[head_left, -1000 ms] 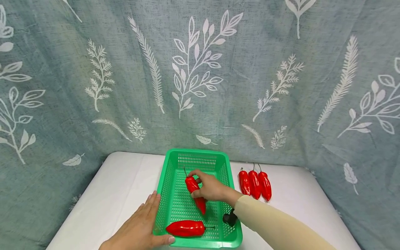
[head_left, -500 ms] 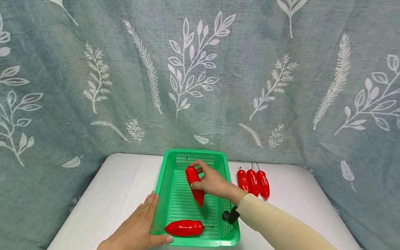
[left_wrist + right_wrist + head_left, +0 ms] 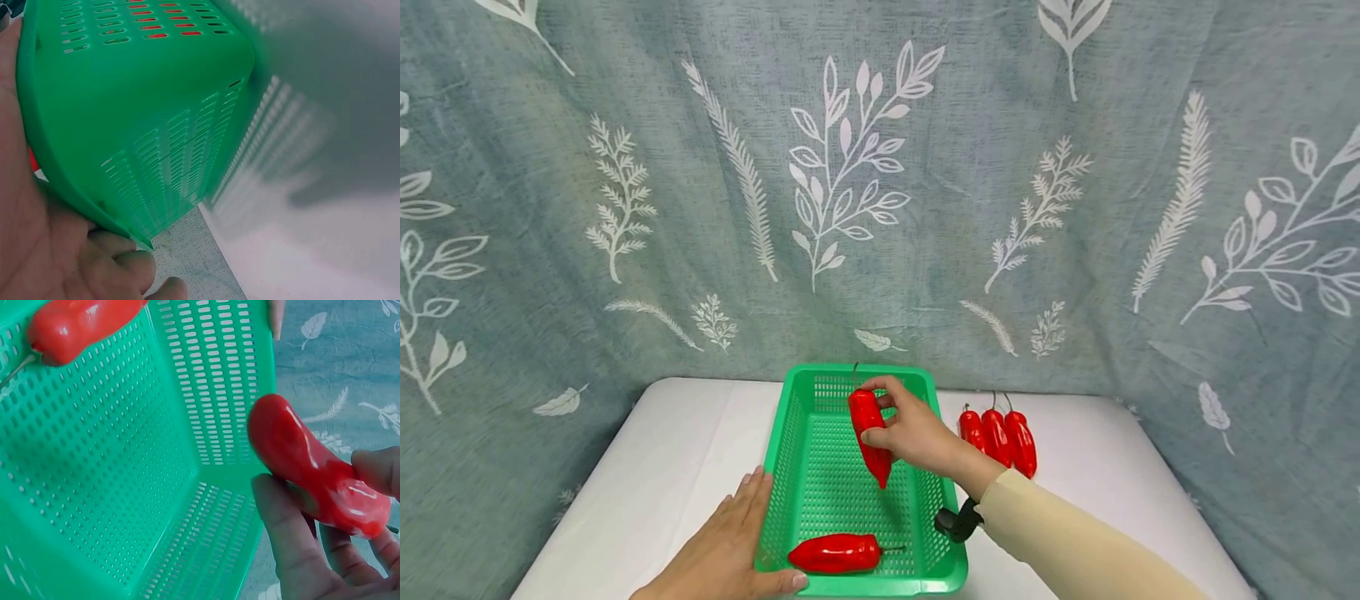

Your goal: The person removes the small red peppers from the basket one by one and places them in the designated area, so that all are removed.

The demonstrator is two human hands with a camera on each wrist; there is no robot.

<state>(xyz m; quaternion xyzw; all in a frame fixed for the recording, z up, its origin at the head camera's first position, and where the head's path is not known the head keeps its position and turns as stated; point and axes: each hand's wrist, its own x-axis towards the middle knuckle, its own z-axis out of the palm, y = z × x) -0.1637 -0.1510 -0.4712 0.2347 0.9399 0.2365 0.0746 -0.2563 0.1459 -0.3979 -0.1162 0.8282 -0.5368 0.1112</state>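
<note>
Five red peppers show: one grasped between the thumb and curled fingers of your right hand [image 3: 917, 429], one lying in the basket, three on the desk. The grasped pepper [image 3: 867, 412] is held above the floor of the one green basket [image 3: 831, 475], its thin stem pointing away from you. Nearer you than those fingers, just beside your left thumb, lies the second pepper [image 3: 835, 553]. The three peppers [image 3: 996, 435] sit side by side to the right of your right fingers; your forearm hides some lower ends. Your left hand [image 3: 718, 533] is unclenched, straight fingers along the basket's left side, thumb on its near rim.

The peppers are glossy, plump and tapered; the basket is slotted plastic; the desk [image 3: 700, 454] is white. From your left wrist, red shows only through slots.
</note>
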